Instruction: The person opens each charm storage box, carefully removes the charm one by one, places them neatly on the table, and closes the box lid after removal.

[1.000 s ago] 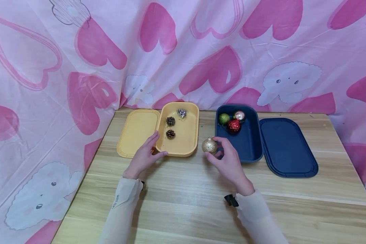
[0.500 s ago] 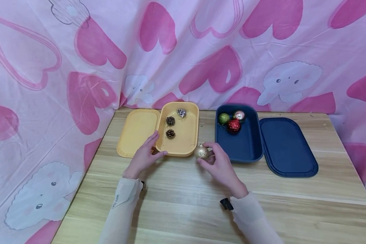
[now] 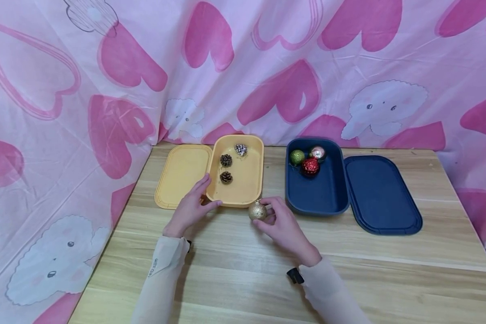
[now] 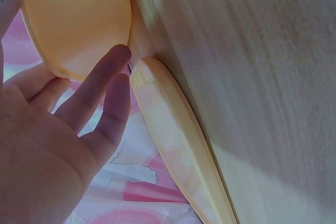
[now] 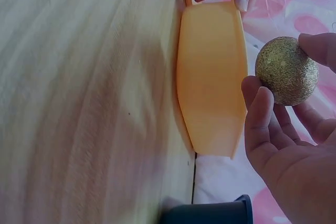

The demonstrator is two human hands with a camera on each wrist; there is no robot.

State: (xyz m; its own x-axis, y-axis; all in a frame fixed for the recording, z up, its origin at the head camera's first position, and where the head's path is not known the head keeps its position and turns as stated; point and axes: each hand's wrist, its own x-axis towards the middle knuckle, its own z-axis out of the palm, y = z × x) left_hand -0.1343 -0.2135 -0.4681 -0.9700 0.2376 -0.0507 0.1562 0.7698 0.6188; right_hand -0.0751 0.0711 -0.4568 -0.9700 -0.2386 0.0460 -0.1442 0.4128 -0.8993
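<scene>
A glittery gold Christmas bauble (image 3: 257, 210) is pinched between the thumb and fingers of my right hand (image 3: 282, 225), just in front of the yellow box's near right corner. The right wrist view shows the bauble (image 5: 286, 71) held up at the fingertips. My left hand (image 3: 188, 211) rests against the near left corner of the yellow box (image 3: 245, 186), thumb at the front rim and fingers along the left side. Inside that box lie two brown pine cones (image 3: 226, 177) and a silvery, frosted cone (image 3: 240, 150) at the back.
To the right stands a dark blue box (image 3: 326, 198) holding a green bauble (image 3: 297, 157), a pink one (image 3: 317, 153) and a red one (image 3: 310, 167). Its blue lid (image 3: 382, 195) lies right of it. A yellow lid (image 3: 184, 173) lies left. Pink heart-patterned cloth (image 3: 279, 90) hangs behind.
My right hand has carried the gold bauble left and toward me, from beside the blue box to the yellow box's near right corner. The left hand stays put.
</scene>
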